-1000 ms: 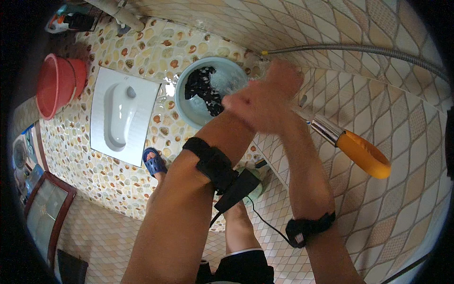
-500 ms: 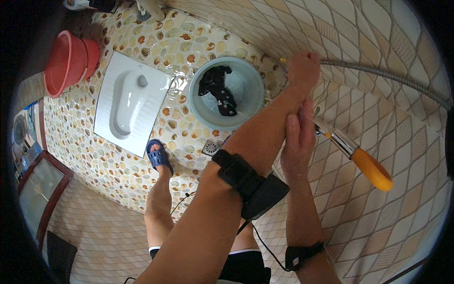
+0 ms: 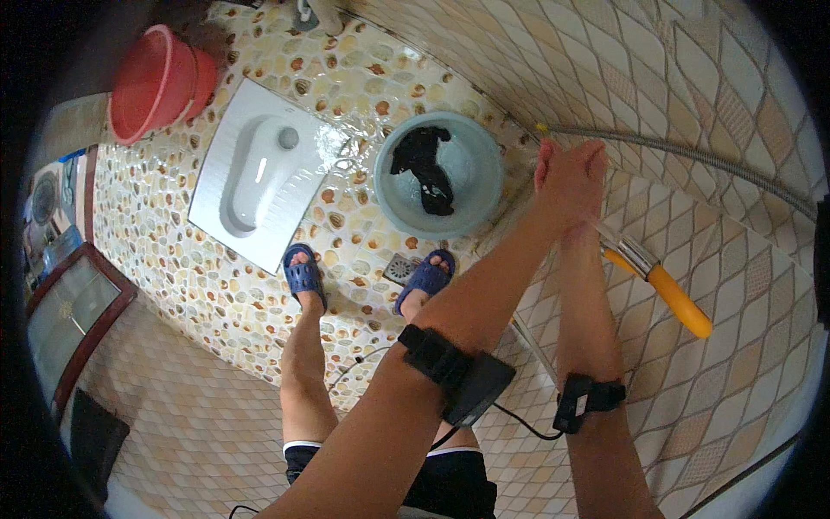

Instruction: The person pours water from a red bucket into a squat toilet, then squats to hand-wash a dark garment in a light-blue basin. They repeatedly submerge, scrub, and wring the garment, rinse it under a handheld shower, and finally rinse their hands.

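My left hand lies across my right hand by the tiled wall, closed over it with its fingers curled. Most of my right hand is hidden beneath, and its fingers cannot be told apart. My right forearm comes up from below. Just right of the hands is a metal fitting with an orange handle, apart from my fingers. Left of them, a light blue round basin stands on the floor. Wet black cloth lies in shallow water inside it.
A white squat toilet is set in the pebble-patterned floor. Nested red buckets stand at the far left. A grey flexible hose runs along the wall. Near my blue slippers is a floor drain. Water splashes beside the toilet.
My right hand has slid from my left wrist up under my left hand, and the two now overlap. Water splashes newly show between toilet and basin. The view has shifted a little.
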Demonstrator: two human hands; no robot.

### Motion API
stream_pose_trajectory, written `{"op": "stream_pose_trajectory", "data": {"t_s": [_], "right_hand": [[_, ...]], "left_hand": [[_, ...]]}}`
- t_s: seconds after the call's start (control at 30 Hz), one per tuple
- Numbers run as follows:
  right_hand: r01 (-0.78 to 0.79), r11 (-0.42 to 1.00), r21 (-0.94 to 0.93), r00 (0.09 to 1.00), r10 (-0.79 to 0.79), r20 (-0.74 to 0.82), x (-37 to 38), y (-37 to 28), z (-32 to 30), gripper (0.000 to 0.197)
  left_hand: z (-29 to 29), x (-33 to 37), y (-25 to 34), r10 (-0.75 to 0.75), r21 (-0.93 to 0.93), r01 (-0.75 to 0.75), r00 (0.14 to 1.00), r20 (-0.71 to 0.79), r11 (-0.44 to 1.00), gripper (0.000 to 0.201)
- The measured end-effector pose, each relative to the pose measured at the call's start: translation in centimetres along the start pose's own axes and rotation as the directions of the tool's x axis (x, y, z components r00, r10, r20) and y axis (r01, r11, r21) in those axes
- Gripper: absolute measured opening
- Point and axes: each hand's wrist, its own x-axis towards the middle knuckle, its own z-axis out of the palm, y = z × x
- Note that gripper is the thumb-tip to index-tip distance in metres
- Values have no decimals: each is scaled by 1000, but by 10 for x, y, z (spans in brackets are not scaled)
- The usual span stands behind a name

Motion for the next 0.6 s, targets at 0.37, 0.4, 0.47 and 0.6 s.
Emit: {"op": "stream_pose_trajectory", "data": {"t_s": [0.37,0.4,0.47,0.6], "right_hand": [[-77,985,-157,992,59,-116,-17,3,18,72],[-81,983,-167,991,62,-118,-17,1,18,72],[-92,977,-193,991,71,-111,-17,-3,17,72],[-103,975,-199,993,90,-74,-11,-7,19,73]], "left_hand": [[-37,-35,56,-145,519,117,989,14,847,93],[-41,-33,58,-150,580,79,986,76,811,90],[-47,-25,57,-223,666,-8,939,261,746,86],[-45,-11,40,-364,489,106,804,470,866,79]]}}
